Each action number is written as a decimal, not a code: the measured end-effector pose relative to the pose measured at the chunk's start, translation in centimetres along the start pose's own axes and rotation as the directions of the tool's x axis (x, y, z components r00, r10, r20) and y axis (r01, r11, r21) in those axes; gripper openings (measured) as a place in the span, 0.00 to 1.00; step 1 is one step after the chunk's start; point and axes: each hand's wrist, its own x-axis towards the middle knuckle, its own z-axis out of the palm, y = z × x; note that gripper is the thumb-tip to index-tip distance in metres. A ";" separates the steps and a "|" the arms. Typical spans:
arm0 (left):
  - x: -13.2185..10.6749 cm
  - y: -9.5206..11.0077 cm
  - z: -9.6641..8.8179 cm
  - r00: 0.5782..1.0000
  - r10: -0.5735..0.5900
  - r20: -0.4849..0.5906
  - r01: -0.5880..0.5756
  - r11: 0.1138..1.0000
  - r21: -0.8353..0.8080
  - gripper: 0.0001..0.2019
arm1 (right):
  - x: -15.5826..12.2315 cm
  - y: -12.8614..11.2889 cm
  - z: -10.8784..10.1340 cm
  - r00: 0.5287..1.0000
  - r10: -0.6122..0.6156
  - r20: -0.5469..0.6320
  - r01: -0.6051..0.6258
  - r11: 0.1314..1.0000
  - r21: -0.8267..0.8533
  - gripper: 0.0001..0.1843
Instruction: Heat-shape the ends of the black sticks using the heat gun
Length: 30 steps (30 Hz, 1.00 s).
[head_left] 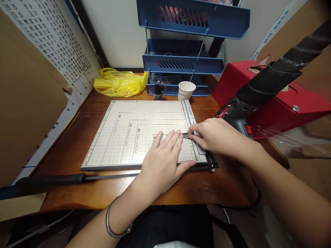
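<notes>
A paper cutter board [124, 137] with a printed grid lies flat on the wooden desk [72, 144]. My left hand [162, 160] rests on its near right part, fingers stretched out flat and pressed on the grid. My right hand [216, 136] is pinched over the ruler strip [192, 124] along the board's right edge. Thin dark strands [184, 135] stick out from that pinch toward my left fingertips. The cutter's blade arm with its black handle [51, 179] lies lowered along the board's front edge.
A white paper cup [186, 90] and a small cup of dark sticks [159, 89] stand behind the board. Blue stacked trays [181, 62] are at the back, a yellow plastic bag [119, 82] back left, a red box [279, 100] and a black taped tool [271, 79] right.
</notes>
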 end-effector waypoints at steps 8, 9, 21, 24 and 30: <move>0.0 0.0 0.0 1.000 0.000 -0.001 0.000 1.000 -0.006 0.40 | -0.5 -0.1 -0.2 0.999 0.033 -0.020 -0.031 0.995 0.093 0.12; 0.0 0.0 0.0 1.000 0.000 0.001 0.000 1.000 -0.008 0.40 | -0.6 -0.1 -0.2 0.999 0.046 -0.019 -0.044 0.993 0.108 0.12; 0.0 -0.1 0.0 1.000 -0.002 0.003 0.002 1.000 0.002 0.40 | -0.7 -0.5 -0.3 0.997 0.078 0.026 -0.077 0.996 -0.038 0.15; 0.1 0.0 0.0 1.000 -0.004 0.003 0.004 1.000 0.001 0.40 | -0.8 -0.7 0.0 0.993 0.116 -0.011 -0.116 0.993 -0.031 0.13; 0.0 0.0 -0.1 1.000 -0.003 0.015 0.003 1.000 -0.007 0.40 | -0.8 -0.7 0.2 0.994 0.099 -0.049 -0.099 0.995 -0.005 0.19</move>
